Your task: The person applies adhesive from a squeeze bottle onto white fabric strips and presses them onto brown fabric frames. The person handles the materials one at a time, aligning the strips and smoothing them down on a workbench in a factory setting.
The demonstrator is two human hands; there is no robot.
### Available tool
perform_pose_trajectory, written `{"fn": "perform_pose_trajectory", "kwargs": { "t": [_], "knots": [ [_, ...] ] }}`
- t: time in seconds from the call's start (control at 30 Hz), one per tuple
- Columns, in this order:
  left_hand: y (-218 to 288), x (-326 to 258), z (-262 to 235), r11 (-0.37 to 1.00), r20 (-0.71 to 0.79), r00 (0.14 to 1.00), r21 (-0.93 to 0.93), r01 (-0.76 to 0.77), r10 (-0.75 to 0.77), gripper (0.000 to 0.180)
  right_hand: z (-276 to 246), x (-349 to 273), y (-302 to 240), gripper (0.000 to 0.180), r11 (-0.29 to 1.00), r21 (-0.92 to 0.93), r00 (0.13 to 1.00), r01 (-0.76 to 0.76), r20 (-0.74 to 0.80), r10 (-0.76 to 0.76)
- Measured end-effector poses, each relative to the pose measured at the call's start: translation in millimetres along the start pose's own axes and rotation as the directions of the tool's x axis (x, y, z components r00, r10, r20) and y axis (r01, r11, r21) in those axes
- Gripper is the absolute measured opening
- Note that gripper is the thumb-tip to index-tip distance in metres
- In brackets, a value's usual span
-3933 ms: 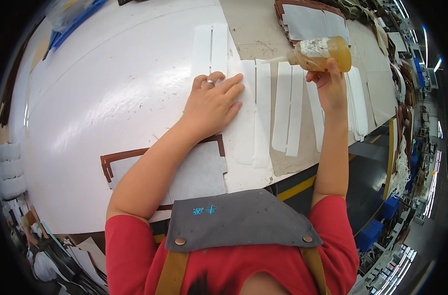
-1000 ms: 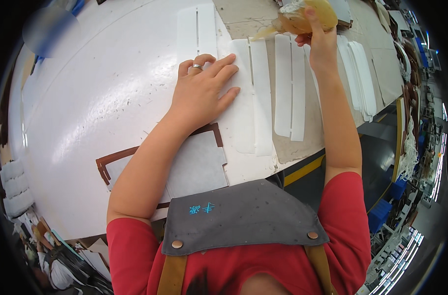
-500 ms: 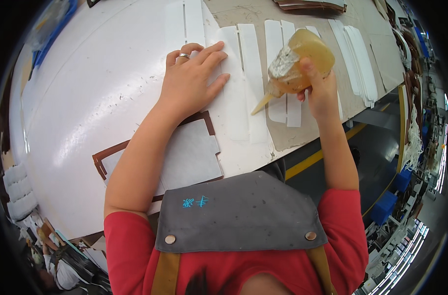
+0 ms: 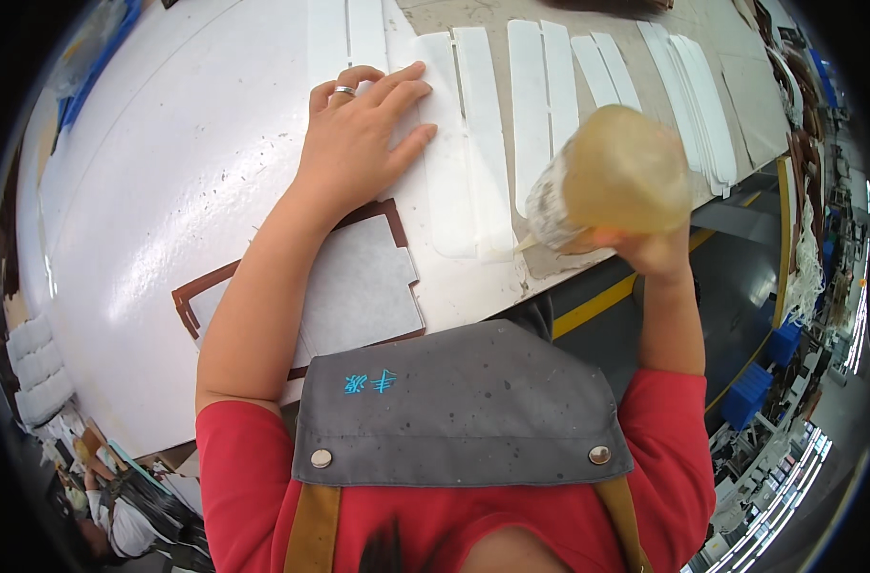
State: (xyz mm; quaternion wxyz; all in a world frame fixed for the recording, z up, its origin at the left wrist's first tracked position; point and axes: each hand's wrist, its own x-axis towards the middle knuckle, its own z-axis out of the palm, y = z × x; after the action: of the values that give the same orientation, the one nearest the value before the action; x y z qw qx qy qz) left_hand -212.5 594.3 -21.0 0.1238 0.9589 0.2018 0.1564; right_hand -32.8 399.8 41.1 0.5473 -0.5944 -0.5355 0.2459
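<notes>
My right hand [image 4: 653, 252] grips a translucent yellowish squeeze bottle [image 4: 630, 170], blurred by motion. The bottle is tilted, with whitish wrapping round its shoulder. Its thin nozzle points down-left, near the lower end of a pair of white strips [image 4: 483, 153] lying side by side. Flat on the white tabletop, just left of those strips, rests my left hand [image 4: 366, 134] with fingers spread, a ring on one. Below my left hand, partly under my forearm, lies a brown-edged panel [image 4: 363, 286] faced with pale grey sheet.
More white strips [image 4: 540, 105] lie in pairs on a beige board [image 4: 750, 105], with a stack of them [image 4: 693, 105] to the right. A blue-edged tray [image 4: 96, 72] sits at the far left. The table edge runs diagonally at right, beside a floor with a yellow line [image 4: 597, 307].
My right hand has brought the bottle down and to the right, nearer to me; the nozzle now sits lower by the strips' near end. My left hand stays flat on the table.
</notes>
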Motion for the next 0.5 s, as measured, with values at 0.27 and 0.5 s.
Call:
{"fn": "perform_pose_trajectory", "kwargs": {
  "t": [0.27, 0.5],
  "knots": [
    [1.4, 2.6, -1.2, 0.999, 0.013, 1.0, -0.047, -0.004, 0.005, 0.032, -24.2, 81.0, 38.1, 0.045, 0.989, 0.148, 0.966, -0.013, -0.253, 0.05],
    [0.0, 1.7, -1.7, 0.997, 0.009, 1.0, -0.076, 0.009, -0.009, 0.032, 3.7, 132.6, 72.9, 0.044, 0.997, 0.069, 0.923, 0.024, -0.384, 0.004]
  ]
}}
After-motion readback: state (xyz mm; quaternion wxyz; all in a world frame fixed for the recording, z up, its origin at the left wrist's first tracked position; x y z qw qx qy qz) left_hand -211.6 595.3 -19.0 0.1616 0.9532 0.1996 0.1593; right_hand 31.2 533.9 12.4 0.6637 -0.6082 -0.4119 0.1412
